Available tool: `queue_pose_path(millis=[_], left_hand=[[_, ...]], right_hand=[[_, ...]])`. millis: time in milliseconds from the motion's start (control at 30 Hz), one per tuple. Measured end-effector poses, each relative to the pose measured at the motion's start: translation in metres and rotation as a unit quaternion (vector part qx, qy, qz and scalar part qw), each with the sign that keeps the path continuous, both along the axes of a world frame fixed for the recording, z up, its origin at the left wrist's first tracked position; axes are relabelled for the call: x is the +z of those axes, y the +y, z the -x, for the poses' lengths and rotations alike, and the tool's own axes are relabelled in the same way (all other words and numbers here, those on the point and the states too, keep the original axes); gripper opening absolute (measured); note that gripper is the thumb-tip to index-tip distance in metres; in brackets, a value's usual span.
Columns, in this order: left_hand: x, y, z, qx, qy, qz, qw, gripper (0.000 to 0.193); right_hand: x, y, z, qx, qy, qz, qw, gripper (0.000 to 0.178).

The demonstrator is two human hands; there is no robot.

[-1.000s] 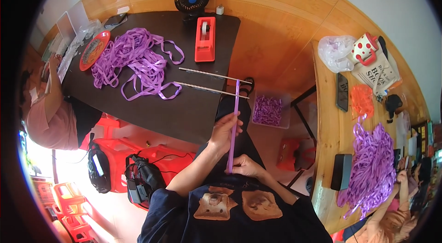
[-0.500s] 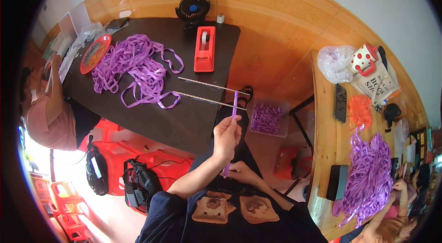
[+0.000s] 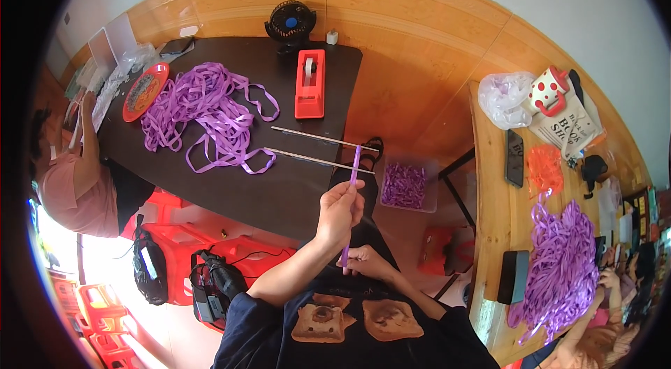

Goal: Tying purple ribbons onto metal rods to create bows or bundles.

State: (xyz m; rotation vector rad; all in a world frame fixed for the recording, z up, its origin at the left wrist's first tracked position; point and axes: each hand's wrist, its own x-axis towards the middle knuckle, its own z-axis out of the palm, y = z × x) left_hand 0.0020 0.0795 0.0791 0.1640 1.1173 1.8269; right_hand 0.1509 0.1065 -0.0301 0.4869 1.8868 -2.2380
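Observation:
Two thin metal rods [image 3: 314,158] stick out past the right edge of the dark table, lying roughly parallel. A purple ribbon [image 3: 356,161] crosses both rods near their free ends and runs down toward me. Just below the rods, my left hand [image 3: 340,210] pinches this ribbon between thumb and fingers. Closer to my body, my right hand [image 3: 367,261] is closed on the lower stretch of the same ribbon. Its end is hidden in the right hand.
The dark table [image 3: 279,201] carries a purple ribbon heap [image 3: 210,103], red tape dispenser [image 3: 309,84], black fan [image 3: 291,23] and red plate [image 3: 146,92]. A bin [image 3: 404,184] of purple pieces stands on the floor. More ribbon [image 3: 559,268] lies on the wooden table [image 3: 489,243]. People sit at both sides.
The view has tilted slightly, so the tables sit a little lower. My left hand has shifted slightly down and left along the ribbon; my right hand stays about where it was.

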Motion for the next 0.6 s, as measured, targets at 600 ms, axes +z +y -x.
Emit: queue_pose_path(millis=[600], left_hand=[[0.023, -0.024, 0.003, -0.043, -0.013, -0.024, 0.999, 0.022]], right_hand=[[0.099, 0.076, 0.078, -0.324, 0.337, -0.617, 0.633, 0.039]])
